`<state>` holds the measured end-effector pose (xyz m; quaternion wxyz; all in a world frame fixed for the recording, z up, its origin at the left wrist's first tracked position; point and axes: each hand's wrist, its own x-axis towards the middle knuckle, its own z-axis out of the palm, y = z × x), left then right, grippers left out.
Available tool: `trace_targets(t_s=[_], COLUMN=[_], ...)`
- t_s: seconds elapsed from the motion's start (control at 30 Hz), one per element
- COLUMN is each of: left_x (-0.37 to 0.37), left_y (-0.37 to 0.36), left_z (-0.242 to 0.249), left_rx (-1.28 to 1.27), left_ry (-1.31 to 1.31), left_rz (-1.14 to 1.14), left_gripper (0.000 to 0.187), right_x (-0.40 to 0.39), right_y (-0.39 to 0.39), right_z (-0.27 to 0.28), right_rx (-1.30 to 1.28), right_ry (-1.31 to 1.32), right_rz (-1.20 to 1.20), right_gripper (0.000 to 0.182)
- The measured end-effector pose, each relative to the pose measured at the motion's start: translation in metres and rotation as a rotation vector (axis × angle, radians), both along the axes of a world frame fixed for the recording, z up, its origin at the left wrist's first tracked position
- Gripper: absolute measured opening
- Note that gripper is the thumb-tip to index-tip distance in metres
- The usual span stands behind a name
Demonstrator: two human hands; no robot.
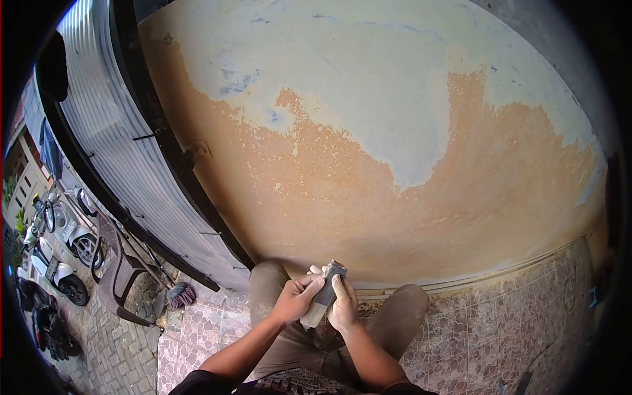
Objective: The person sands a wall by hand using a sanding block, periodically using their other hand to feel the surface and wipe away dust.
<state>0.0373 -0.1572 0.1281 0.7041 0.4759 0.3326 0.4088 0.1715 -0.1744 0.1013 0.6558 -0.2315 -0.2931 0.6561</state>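
Hands meet above the person's knees: left hand [297, 299] and right hand [342, 304] both close fingers around a grey block [325, 293], held off the wall [368, 171]. Upper wall looks scraped pale; orange paint below remains.

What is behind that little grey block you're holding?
Behind the grey block stands a wall with patchy orange and pale paint. Both hands, left hand and right hand, cover its lower part.
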Motion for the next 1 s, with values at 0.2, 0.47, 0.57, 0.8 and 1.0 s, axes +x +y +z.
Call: trace_targets(t_s=[0.2, 0.47, 0.57, 0.8, 1.0], left_x=[0.009, -0.01, -0.005, 0.043, 0.066], left_y=[-0.002, 0.037, 0.055, 0.122, 0.158], left_z=[0.019, 0.08, 0.116, 0.145, 0.095], left_rx=[0.189, 0.834, 1.122, 1.519, 1.684], left_ry=[0.326, 0.693, 0.846, 1.059, 1.289], left_rz=[-0.245, 0.185, 0.542, 0.8, 0.864], left_gripper=[0.042, 0.052, 0.062, 0.078, 0.074], right_x=[0.028, 0.078, 0.064, 0.039, 0.039], right_y=[-0.003, 0.017, 0.019, 0.025, 0.025], right_z=[-0.04, -0.146, -0.133, -0.148, -0.153], right_rx=[-0.188, -0.547, -0.52, -0.526, -0.517], right_ry=[0.333, 0.181, 0.039, -0.097, -0.111], right_rz=[0.044, -0.218, -0.199, -0.188, -0.193], right_gripper=[0.043, 0.034, 0.033, 0.033, 0.031])
